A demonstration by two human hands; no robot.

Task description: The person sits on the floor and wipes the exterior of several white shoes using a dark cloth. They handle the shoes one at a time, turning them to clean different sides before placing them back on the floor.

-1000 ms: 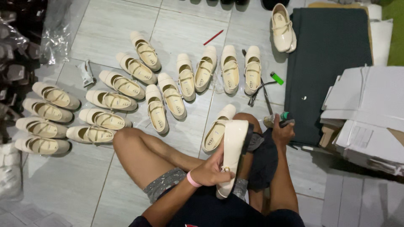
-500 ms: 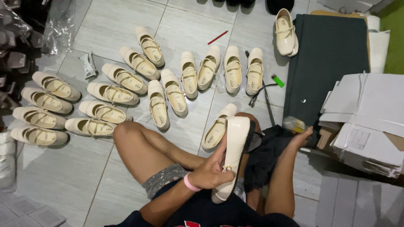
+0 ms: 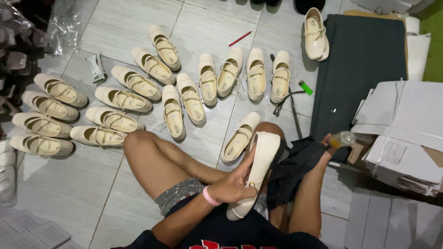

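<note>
1. Cream shoe (image 3: 256, 171) sits sole-up in my left hand (image 3: 235, 183), fingers wrapped round it over my lap (sole turned up for access, I judge).
2. My right hand (image 3: 330, 141) grips a small bottle (image 3: 342, 138) beside the cardboard boxes (image 3: 406, 133).
3. Matching shoes (image 3: 138, 101) lie in rows on the tiled floor (image 3: 69, 193).

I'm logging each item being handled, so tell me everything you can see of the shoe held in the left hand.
The cream shoe is a flat with a glossy, leather-like upper, seen from its pale, smooth sole side. It is tilted, toe pointing up and away, heel down toward the lap. A small gold-coloured buckle or stud shows at its side near the heel. The left hand grips it around the heel half, fingers wrapped on the edge. It rests over the person's knee, next to a dark cloth.
</note>
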